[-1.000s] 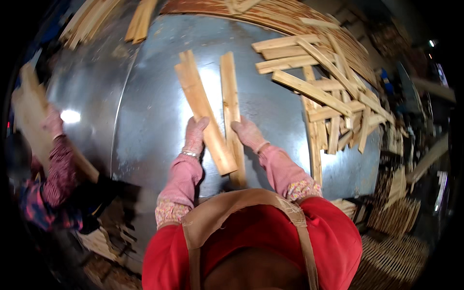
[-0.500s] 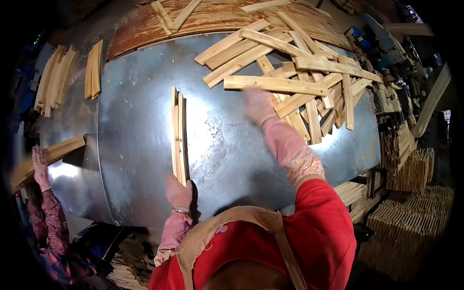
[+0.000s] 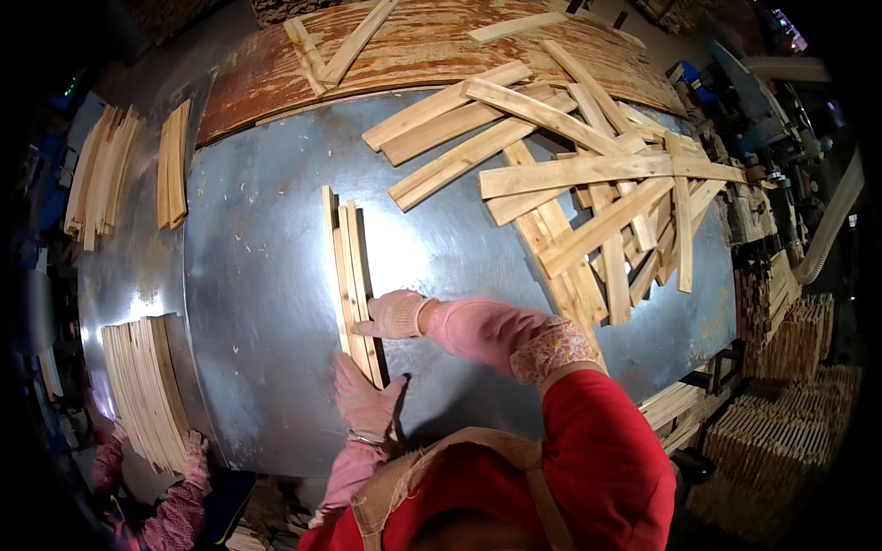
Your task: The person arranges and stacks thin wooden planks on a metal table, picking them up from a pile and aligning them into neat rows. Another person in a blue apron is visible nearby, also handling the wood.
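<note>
A small row of wooden slats [image 3: 343, 262] stands on edge, side by side, on the metal table [image 3: 266, 367]. My left hand [image 3: 366, 402], in a pink glove, grips the slats' near end, fingers at their left and thumb at their right. Across the middle of the row lies my right hand [image 3: 397, 315], also gloved; it holds the slats from the right, its fingertips over their top edges. Farther right is a loose pile of wooden slats [image 3: 602, 170], crossing one another at many angles.
At the lower left, a co-worker's hands [image 3: 196, 450] hold a stack of slats [image 3: 144, 390]. Two more slat bundles [image 3: 172, 170] lie beyond it. A reddish wooden board [image 3: 248, 101] borders the far side. Stacked slats [image 3: 781, 441] and machinery [image 3: 781, 156] stand at the right.
My right hand has come back from the pile to the row, which now has another slat on its right. The co-worker's stack now lies on the table at the lower left.
</note>
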A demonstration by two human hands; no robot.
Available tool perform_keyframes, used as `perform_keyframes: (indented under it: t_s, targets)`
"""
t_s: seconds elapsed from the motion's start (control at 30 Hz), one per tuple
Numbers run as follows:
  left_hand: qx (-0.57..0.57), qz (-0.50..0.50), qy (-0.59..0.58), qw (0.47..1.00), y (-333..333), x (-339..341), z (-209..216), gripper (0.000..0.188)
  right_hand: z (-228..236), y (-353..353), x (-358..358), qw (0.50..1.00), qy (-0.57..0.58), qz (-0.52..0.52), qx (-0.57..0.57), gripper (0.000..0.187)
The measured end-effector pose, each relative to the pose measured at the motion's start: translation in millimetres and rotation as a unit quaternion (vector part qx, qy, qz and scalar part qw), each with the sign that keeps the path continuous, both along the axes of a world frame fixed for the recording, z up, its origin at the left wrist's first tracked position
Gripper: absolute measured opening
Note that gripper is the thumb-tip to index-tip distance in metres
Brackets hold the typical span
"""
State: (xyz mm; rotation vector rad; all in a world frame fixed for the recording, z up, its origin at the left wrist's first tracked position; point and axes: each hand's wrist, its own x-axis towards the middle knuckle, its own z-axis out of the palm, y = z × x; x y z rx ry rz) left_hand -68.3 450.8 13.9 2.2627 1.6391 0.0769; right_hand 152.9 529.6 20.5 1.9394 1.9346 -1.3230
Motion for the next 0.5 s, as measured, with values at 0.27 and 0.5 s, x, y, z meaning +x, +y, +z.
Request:
perform_keyframes:
  t_s: [0.27, 0.5]
  targets:
    - [-0.020, 0.062, -0.046, 0.997, 31, -34, -15, 0.100, -11, 175, 237, 0.895, -0.120, -0.275, 0.329, 0.074]
    - [0.036, 0.042, -0.037, 0.998, 59, -43, -22, 0.098, -57, 202, 290, 0.889, -0.329, -0.196, 0.250, 0.072]
